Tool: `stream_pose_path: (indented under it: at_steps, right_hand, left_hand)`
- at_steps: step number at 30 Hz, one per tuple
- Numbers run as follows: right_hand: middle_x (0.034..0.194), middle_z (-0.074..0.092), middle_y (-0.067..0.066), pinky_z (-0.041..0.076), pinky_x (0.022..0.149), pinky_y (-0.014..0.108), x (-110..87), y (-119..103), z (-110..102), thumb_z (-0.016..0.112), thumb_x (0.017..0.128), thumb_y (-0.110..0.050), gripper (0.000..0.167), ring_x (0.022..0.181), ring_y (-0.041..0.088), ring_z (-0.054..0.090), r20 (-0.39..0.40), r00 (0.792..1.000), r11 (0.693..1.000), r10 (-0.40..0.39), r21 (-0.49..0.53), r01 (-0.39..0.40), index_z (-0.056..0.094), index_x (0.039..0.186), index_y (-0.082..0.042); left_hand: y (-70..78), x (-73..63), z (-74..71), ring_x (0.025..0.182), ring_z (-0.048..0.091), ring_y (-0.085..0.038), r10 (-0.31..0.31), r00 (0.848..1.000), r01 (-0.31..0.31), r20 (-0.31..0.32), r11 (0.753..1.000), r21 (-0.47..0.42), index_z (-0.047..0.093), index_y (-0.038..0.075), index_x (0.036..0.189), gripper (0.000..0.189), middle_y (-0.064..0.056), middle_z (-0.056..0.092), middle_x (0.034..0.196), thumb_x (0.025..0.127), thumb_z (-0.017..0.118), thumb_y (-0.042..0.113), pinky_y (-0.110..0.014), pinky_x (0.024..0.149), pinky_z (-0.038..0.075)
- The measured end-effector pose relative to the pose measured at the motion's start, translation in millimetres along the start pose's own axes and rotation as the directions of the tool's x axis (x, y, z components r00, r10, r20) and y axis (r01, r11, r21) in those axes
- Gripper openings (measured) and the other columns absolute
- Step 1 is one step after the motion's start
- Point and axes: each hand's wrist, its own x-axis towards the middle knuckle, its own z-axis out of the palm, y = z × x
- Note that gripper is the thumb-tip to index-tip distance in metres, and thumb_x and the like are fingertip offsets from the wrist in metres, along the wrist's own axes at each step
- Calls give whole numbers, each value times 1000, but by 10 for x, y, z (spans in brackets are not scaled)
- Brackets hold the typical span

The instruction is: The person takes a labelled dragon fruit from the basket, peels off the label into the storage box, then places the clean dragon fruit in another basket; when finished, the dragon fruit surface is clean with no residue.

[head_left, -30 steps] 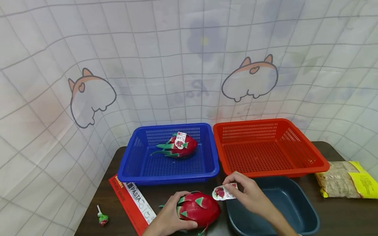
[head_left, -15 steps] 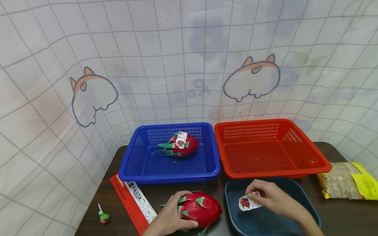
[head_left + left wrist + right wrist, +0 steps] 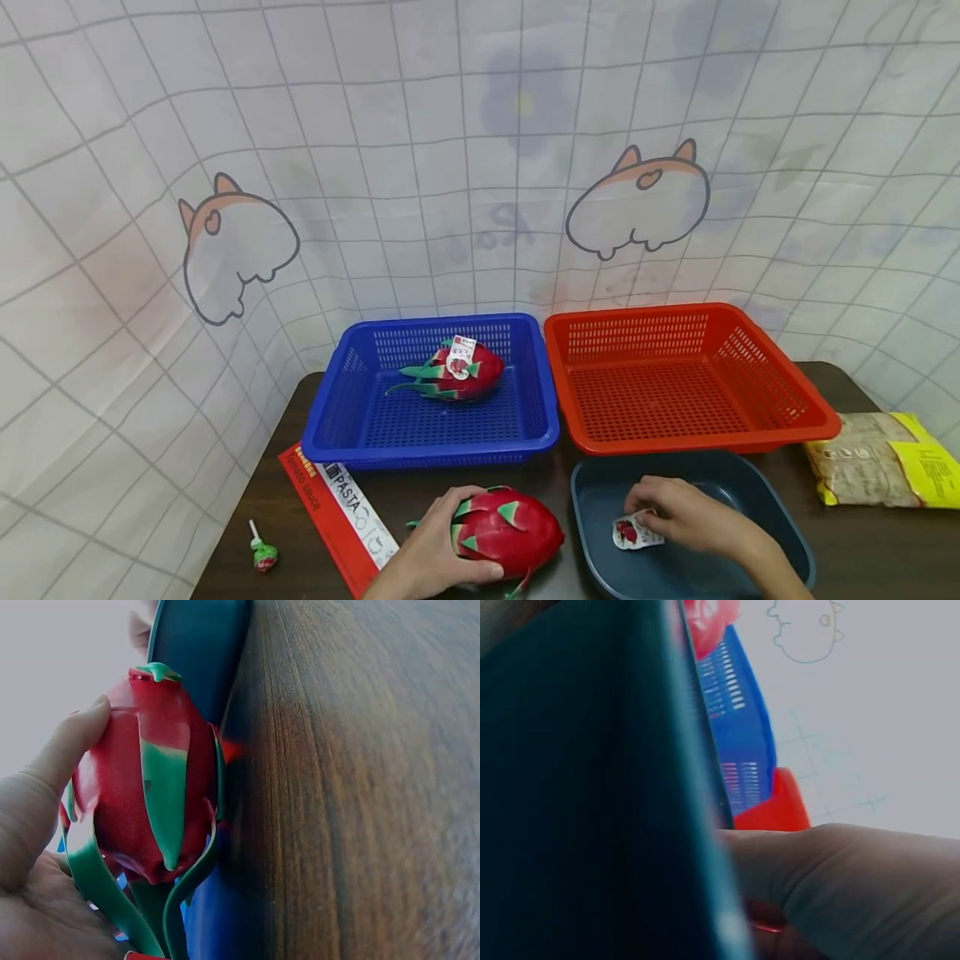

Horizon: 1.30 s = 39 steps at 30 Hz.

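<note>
My left hand (image 3: 431, 550) grips a red dragon fruit (image 3: 506, 531) with green scales on the dark table, near the front edge; the left wrist view shows the same dragon fruit (image 3: 154, 787) cupped in my palm. My right hand (image 3: 678, 517) is inside the dark teal bin (image 3: 765, 517), pinching a small white label (image 3: 633, 532) with a red picture low over the bin's floor. A second dragon fruit (image 3: 453, 372) with a white tag lies in the blue basket (image 3: 352, 417).
A red basket (image 3: 750, 400) stands right of the blue one. A red pasta box (image 3: 337, 517) and a small green lollipop (image 3: 262, 554) lie at the front left. A bag with a yellow label (image 3: 885, 458) lies at the right. A tiled cloth backdrop rises behind.
My right hand carried the label from beside the dragon fruit to the right and down into the teal bin. The left hand and its dragon fruit stayed still.
</note>
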Motion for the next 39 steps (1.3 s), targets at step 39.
stream_pose_path:
  at_steps: [39]
  right_hand:
    - [90,50,-8,38,59,20,-21,169,211,75,81,-12,25,73,-2,43,26,990,981,141,-140,-136,58,98,-20]
  left_hand:
    - [-2,13,-1,117,49,-27,-14,1000,14,2,1000,5,42,22,136,81,-8,50,129,71,81,50,-42,77,59]
